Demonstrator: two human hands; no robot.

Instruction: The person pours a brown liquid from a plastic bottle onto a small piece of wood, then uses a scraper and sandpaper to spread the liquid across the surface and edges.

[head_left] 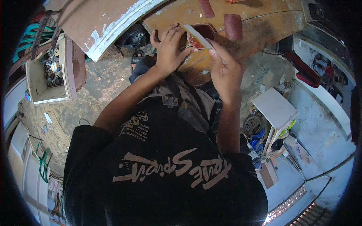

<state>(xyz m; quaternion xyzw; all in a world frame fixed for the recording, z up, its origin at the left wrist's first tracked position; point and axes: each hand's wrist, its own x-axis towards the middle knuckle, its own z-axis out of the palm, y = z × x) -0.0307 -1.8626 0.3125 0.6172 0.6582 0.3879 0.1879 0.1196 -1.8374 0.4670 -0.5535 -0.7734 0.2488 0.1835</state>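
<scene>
While the right hand (227, 71) grips a stick (197, 35) partly hiding the bowl (207, 30), the left hand (170, 51) spreads open; red sheets (233, 27) lie near on the worktop (166, 18).

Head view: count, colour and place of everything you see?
Table: 1, orange-brown, top centre
Round piece: 1, red, on table
Flat stick: 1, pale, over round piece
Sheets: 2, dull red, on table
Panel: 1, brown, white-edged, upper left
Bag: 1, black, left of table
Box: 1, pale and brownish, left
Stand: 1, white-topped, right
Wheel: 1, dark, beside stand
Clutter: uncountable jumble, mixed colours, both sides
Shirt: 1, black, lower centre
Left hand: 1, bare, spread beside round piece
Right hand: 1, bare, holding flat stick
</scene>
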